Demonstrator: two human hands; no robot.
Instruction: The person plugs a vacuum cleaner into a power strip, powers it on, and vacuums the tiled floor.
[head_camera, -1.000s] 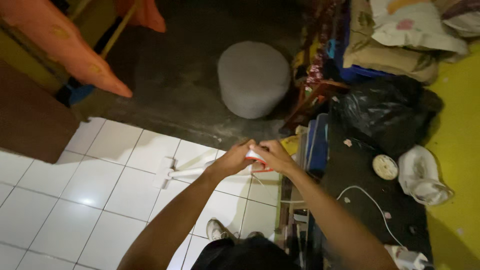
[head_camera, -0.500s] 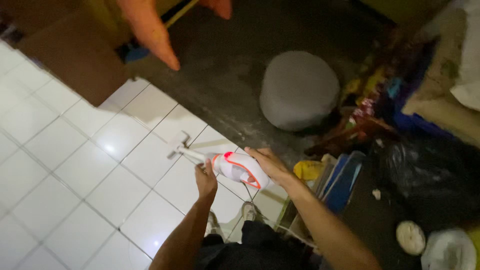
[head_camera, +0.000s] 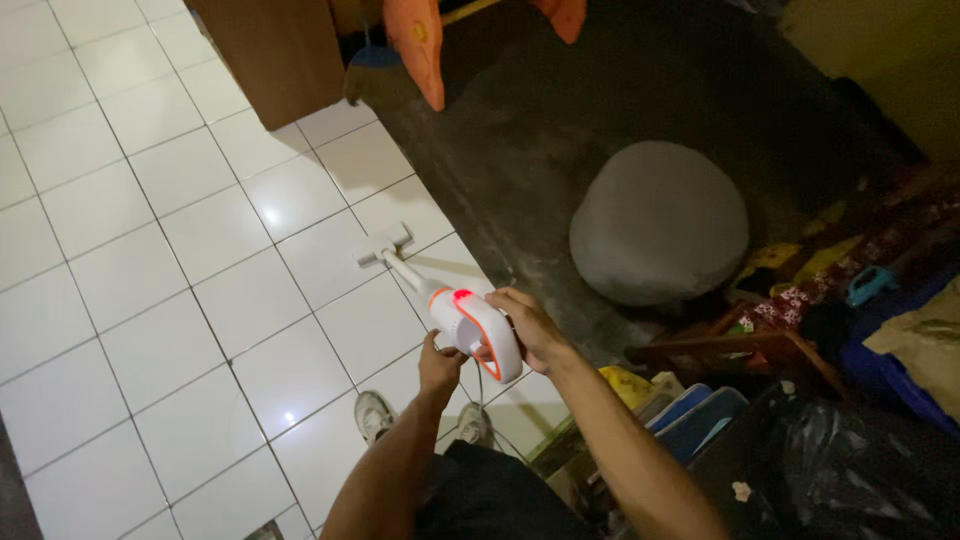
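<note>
I hold a white stick vacuum with orange trim (head_camera: 470, 322) over the white tiled floor (head_camera: 150, 260). My right hand (head_camera: 528, 325) grips its handle from the right. My left hand (head_camera: 438, 365) presses against the underside of the body, fingers curled on it. The white tube runs forward and left to the floor nozzle (head_camera: 383, 243), which rests on a tile near the edge of the dark floor. A thin cord hangs down from the vacuum toward my shoes (head_camera: 375, 412).
A round grey pouf (head_camera: 660, 222) sits on the dark concrete floor (head_camera: 520, 130) to the right. A brown wooden cabinet (head_camera: 280, 55) and orange cloth (head_camera: 420, 45) are at the top. Black plastic bag (head_camera: 840, 460), blue boards and clutter crowd the lower right.
The view has swung left and the vacuum now points forward-left across the tiles. My hands went from clasping the handle together to one on the handle and one under the body.
</note>
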